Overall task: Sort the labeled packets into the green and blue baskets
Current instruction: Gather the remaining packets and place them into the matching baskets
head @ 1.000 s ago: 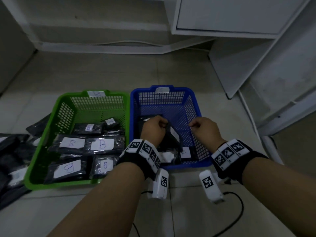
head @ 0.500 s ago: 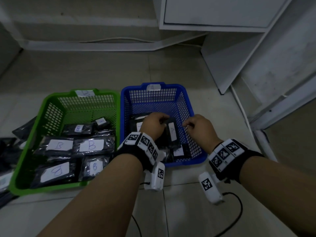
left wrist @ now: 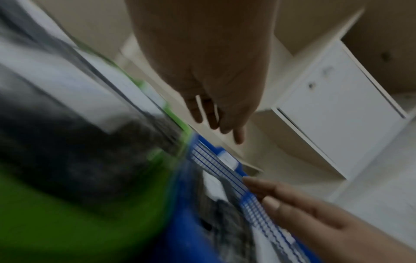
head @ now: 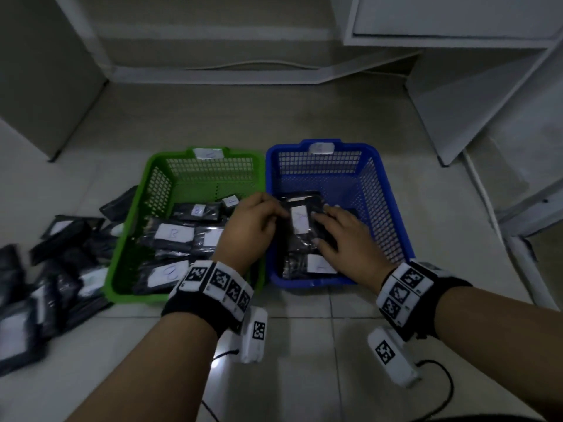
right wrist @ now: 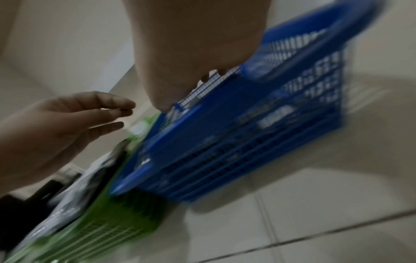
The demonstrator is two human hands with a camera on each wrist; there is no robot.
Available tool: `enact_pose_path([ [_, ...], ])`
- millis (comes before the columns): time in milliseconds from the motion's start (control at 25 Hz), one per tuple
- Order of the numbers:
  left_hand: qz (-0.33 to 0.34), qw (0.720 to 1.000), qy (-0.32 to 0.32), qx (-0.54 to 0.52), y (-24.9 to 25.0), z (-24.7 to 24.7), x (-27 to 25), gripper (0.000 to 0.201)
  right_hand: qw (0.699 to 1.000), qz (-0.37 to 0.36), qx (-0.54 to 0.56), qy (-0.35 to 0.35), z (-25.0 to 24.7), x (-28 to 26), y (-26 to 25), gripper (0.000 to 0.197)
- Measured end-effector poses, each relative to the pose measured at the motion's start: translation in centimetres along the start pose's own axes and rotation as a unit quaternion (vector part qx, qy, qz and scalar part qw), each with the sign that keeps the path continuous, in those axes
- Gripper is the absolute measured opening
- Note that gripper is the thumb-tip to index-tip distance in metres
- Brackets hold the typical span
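We see a black plastic packet with a white paper label lying inside the blue plastic mesh basket, on top of other dark packets there; a second white label shows on a packet nearer the basket's front wall. Our left hand hangs over the seam between the two baskets, fingers reaching to the packet's left edge, and in the wrist views those fingers look loosely extended with gaps between them, holding nothing. Our right hand lies over the right side of the same packet with its fingers straight and slightly apart; whether they press on the plastic or only hover just above it we cannot tell.

Touching the blue basket on its left stands the green plastic mesh basket, holding several black packets whose white labels carry a handwritten B (one label near the front is harder to read). Each basket has a small white tag on its far rim, the writing too faint to make out.

To the left of the green basket a loose heap of black labelled packets lies on the pale tiled floor. Both wrists wear black bands with white square-patterned markers, and a thin black cable curls on the tiles by the right forearm. White cabinet panels stand beyond the baskets, at the upper right
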State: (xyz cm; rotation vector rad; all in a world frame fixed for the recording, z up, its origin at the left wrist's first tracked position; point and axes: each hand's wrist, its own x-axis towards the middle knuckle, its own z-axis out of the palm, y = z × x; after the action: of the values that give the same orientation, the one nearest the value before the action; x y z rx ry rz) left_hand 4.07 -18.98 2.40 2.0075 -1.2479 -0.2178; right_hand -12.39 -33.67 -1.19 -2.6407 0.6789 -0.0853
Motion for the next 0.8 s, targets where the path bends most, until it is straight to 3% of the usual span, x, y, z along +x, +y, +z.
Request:
enact_pose_path([
  [160,-0.031,0.99,0.105,0.092,-4.4,-7.0,-6.8,0.026,0.995,-0.091,0.023,-0.041,1.2,2.0,-8.2,0.057],
  [320,-0.134,0.959,0.202,0.144,-8.7,-12.4,-14.7,0.031,0.977,-0.194,0.04,-0.074,3.8,3.1,-16.4,0.056],
  [440,-0.217,0.94,0.219,0.147,-11.3,-14.6,-21.5,0.026,0.956,-0.284,-0.006,-0.074,6.4,3.0,-21.6,0.059],
  [520,-0.277,0.931,0.175,0.164,-12.7,-15.1,-26.5,0.026,0.939,-0.331,-0.049,-0.076,7.9,3.0,-24.1,0.062],
  [560,-0.323,0.92,0.134,0.176,-13.1,-15.4,-29.2,0.035,0.929,-0.355,-0.066,-0.083,8.8,2.9,-25.5,0.063],
  [680,-0.499,0.85,-0.028,0.164,-12.6,-15.8,-34.9,0.072,0.904,-0.404,-0.098,-0.105,11.0,2.5,-28.0,0.063],
  [720,-0.536,0.829,-0.064,0.145,-12.2,-15.8,-36.0,0.079,0.899,-0.412,-0.102,-0.111,11.6,2.4,-28.4,0.062],
  [800,-0.558,0.818,-0.092,0.107,-11.5,-15.4,-37.7,0.086,0.889,-0.428,-0.106,-0.125,12.7,1.8,-29.3,0.061],
])
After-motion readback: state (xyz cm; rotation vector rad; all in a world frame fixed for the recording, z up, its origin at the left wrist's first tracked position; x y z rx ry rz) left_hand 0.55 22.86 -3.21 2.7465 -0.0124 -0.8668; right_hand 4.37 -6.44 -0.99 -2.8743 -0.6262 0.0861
